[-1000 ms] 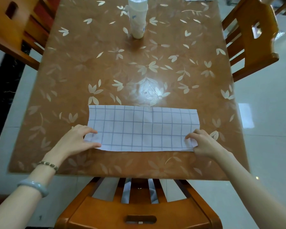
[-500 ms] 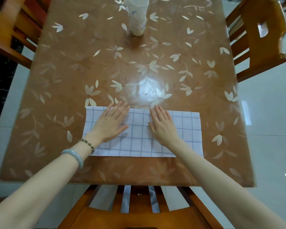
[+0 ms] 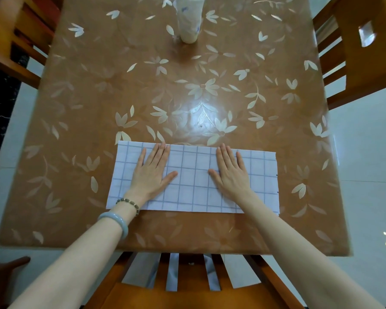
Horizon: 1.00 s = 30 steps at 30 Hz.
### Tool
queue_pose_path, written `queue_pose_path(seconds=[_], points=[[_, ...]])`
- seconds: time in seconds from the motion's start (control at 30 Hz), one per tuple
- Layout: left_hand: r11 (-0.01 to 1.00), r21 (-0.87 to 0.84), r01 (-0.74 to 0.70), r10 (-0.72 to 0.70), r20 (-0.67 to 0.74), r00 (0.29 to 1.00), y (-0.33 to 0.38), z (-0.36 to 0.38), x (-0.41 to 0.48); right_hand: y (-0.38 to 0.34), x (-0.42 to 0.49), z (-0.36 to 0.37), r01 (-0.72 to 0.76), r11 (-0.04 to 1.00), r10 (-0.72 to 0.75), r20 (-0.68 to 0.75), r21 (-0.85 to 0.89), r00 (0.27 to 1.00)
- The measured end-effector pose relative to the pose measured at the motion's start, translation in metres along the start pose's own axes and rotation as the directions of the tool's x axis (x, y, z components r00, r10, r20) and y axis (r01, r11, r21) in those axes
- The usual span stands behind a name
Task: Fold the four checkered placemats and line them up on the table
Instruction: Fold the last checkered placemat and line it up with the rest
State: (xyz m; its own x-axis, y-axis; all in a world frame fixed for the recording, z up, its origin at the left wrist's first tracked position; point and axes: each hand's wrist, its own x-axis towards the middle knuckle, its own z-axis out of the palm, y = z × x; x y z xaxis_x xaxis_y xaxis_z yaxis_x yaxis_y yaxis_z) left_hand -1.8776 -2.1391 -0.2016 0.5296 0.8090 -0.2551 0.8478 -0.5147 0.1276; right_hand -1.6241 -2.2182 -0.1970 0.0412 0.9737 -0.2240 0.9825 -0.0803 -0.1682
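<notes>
The left hand [image 3: 151, 175] and right hand [image 3: 231, 172] press flat, fingers straight, no grip taken on anything, on the only checkered placemat [image 3: 194, 181] in sight, a long strip apparently folded once at the counter's [image 3: 143, 85] near edge, so most of the job seems left.

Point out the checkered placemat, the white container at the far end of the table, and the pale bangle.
checkered placemat [image 3: 194, 181], head view, bare centre of the cloth.
white container [image 3: 190, 23], head view, middle of its side.
pale bangle [image 3: 118, 219], head view, upper curve of the band.
</notes>
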Motion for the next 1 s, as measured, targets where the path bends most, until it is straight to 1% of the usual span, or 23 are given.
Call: queue_pose_path(seconds=[0.07, 0.13, 0.17, 0.23, 0.3, 0.4, 0.5, 0.67, 0.83, 0.93, 1.0], points=[[1.0, -0.001, 0.001, -0.001, -0.003, 1.0, 0.001, 0.001, 0.0, 0.001, 0.0, -0.002, -0.007, 1.0, 0.007, -0.015, 0.002, 1.0], [1.0, 0.008, 0.005, -0.005, -0.003, 1.0, 0.001, 0.002, 0.0, -0.003, 0.002, -0.005, -0.058, 0.998, 0.058, -0.009, 0.006, 0.998], [1.0, 0.011, 0.01, -0.01, -0.003, 1.0, 0.002, 0.003, 0.0, -0.011, 0.004, -0.007, -0.063, 0.998, 0.063, -0.039, 0.004, 0.997], [1.0, 0.007, 0.013, -0.013, -0.01, 1.0, 0.002, 0.005, 0.001, -0.037, 0.009, -0.008, 0.02, 1.0, -0.02, -0.084, 0.003, 0.996], [1.0, 0.0, 0.006, -0.006, -0.018, 1.0, 0.002, 0.006, 0.001, -0.068, 0.015, -0.001, 0.109, 0.994, -0.108, -0.066, 0.022, 0.992], [1.0, -0.002, -0.004, 0.004, -0.065, 0.998, 0.001, 0.009, 0.0, -0.089, 0.023, 0.007, 0.124, 0.991, -0.123, -0.018, 0.052, 0.992], [1.0, -0.01, -0.013, 0.012, -0.094, 0.996, 0.001, 0.008, 0.0, -0.067, 0.022, 0.011, 0.121, 0.993, -0.121, -0.009, 0.0, 0.993], [0.998, -0.041, 0.046, -0.049, -0.06, 0.997, -0.008, 0.008, -0.004, 0.007, -0.001, 0.006, -0.075, 0.997, 0.075, -0.042, 0.004, 0.996], [0.987, -0.037, 0.158, -0.16, -0.059, 0.985, -0.041, 0.006, -0.018, 0.068, -0.027, -0.004, -0.196, 0.98, 0.196, -0.034, -0.017, 0.98], [0.976, -0.017, 0.215, -0.216, -0.049, 0.975, -0.058, 0.001, -0.025, 0.085, -0.033, -0.012, -0.257, 0.966, 0.255, -0.049, -0.017, 0.966], [0.976, -0.006, 0.217, -0.217, -0.057, 0.974, -0.052, -0.002, -0.027, 0.074, -0.028, -0.017, -0.317, 0.948, 0.318, -0.093, 0.023, 0.944]])
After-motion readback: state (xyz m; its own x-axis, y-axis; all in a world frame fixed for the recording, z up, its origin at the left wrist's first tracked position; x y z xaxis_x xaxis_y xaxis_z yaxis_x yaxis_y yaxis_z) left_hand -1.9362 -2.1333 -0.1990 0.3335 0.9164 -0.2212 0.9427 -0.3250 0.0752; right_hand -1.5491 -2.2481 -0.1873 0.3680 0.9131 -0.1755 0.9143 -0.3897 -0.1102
